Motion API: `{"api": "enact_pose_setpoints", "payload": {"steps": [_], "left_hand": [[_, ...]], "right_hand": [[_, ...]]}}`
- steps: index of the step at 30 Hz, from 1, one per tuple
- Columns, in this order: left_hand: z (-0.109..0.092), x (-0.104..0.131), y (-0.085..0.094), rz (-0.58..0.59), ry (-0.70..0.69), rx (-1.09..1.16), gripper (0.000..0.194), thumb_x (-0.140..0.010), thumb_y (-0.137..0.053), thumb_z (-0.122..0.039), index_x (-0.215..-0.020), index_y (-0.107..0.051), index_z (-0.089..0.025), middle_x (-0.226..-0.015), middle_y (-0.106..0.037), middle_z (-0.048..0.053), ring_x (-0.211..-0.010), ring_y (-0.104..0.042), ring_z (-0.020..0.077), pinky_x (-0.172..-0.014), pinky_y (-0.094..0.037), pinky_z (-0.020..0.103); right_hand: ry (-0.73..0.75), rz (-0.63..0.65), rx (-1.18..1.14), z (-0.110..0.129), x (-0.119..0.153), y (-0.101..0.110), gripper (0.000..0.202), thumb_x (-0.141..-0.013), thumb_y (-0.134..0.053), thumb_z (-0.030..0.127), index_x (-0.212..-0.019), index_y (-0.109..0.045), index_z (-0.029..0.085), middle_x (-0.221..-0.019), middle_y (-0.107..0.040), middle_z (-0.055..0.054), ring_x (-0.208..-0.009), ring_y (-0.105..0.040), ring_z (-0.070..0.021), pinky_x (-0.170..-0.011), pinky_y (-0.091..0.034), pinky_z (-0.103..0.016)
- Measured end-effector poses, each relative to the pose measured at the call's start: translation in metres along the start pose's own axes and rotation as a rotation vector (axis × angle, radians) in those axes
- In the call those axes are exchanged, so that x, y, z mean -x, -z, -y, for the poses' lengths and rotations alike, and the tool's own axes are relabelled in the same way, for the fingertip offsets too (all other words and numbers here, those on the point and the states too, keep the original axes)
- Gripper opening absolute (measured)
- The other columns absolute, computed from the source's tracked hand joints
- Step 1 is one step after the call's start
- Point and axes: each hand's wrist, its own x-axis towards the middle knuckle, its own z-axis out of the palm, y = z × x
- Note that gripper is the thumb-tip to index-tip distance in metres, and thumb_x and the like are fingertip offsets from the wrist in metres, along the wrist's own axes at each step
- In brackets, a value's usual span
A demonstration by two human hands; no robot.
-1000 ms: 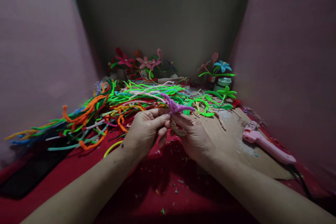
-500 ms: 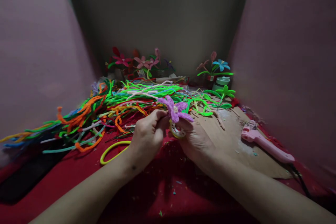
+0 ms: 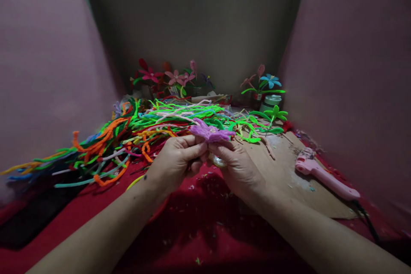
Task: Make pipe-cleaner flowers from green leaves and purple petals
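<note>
A purple pipe-cleaner flower (image 3: 212,132) with a pale centre is held between my two hands, its petals spread nearly level. My left hand (image 3: 180,154) pinches it from the left, thumb and forefinger closed under the petals. From the other side my right hand (image 3: 239,165) grips the flower's underside with its thumb. A small pale, shiny round piece (image 3: 218,161) shows below the flower at the right fingers; its kind is unclear. Part of a yellow ring (image 3: 135,183) lies on the cloth behind my left wrist.
Loose pipe cleaners (image 3: 180,113) in many colours pile up behind and left. A pink glue gun (image 3: 324,173) rests on cardboard (image 3: 282,180) at right. Finished flowers (image 3: 175,77) and a jar (image 3: 272,102) stand at the back. Scraps dot the red cloth (image 3: 205,231).
The flower has tipped from facing me to lying nearly flat. My left hand has shifted slightly, its thumb now straighter against the flower, and covers more of the yellow ring.
</note>
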Motion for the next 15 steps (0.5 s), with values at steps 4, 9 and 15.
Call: {"api": "enact_pose_setpoints", "payload": {"steps": [4, 9, 15], "left_hand": [[-0.002, -0.004, 0.008, 0.151, 0.152, 0.105, 0.024, -0.07, -0.066, -0.028, -0.056, -0.056, -0.012, -0.047, -0.051, -0.002, -0.034, -0.035, 0.0022, -0.032, -0.02, 0.014], [-0.006, -0.008, 0.01, 0.244, 0.218, 0.087, 0.025, -0.066, -0.069, -0.031, -0.059, -0.058, -0.009, -0.049, -0.055, 0.001, -0.031, -0.037, 0.0037, -0.028, -0.027, 0.016], [0.003, -0.004, -0.004, -0.021, -0.121, -0.297, 0.018, -0.077, -0.058, -0.03, -0.072, -0.057, -0.013, -0.058, -0.057, 0.0, -0.045, -0.05, 0.0093, -0.045, -0.042, 0.022]], "right_hand": [[-0.113, 0.136, 0.001, 0.005, 0.0, 0.002, 0.01, -0.072, -0.064, 0.027, -0.064, -0.067, 0.022, -0.062, -0.061, 0.001, -0.062, -0.053, -0.0138, -0.065, -0.04, -0.031], [-0.097, 0.139, -0.049, -0.002, -0.002, 0.006, 0.012, -0.07, -0.065, 0.028, -0.06, -0.064, 0.021, -0.061, -0.06, 0.001, -0.061, -0.052, -0.0137, -0.065, -0.04, -0.031], [-0.05, -0.042, -0.056, -0.005, -0.004, 0.006, 0.009, -0.069, -0.067, 0.03, -0.067, -0.066, 0.022, -0.062, -0.059, 0.002, -0.058, -0.047, -0.0128, -0.058, -0.038, -0.028]]}}
